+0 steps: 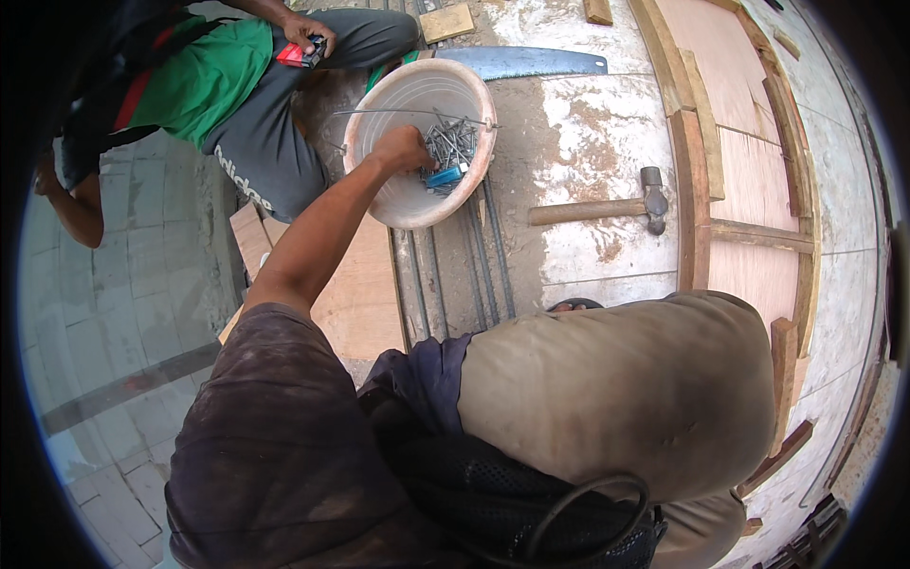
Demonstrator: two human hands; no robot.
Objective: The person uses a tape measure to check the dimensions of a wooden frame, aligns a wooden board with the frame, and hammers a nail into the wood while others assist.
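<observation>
My left hand reaches down into a round, whitish bucket with a thin wire handle. Its fingers are curled inward at the edge of a heap of loose nails. The fingertips are partly hidden, and I cannot make out what, if anything, they pinch. A small blue item, perhaps a packet, lies on the nails just beside the fingers. My right hand is out of the picture.
Right of the bucket lies a hammer; a handsaw lies beyond it. Steel bars and plywood are underneath. A wooden-framed panel stretches along the right. Another person's hand holds a small red-and-black pack.
</observation>
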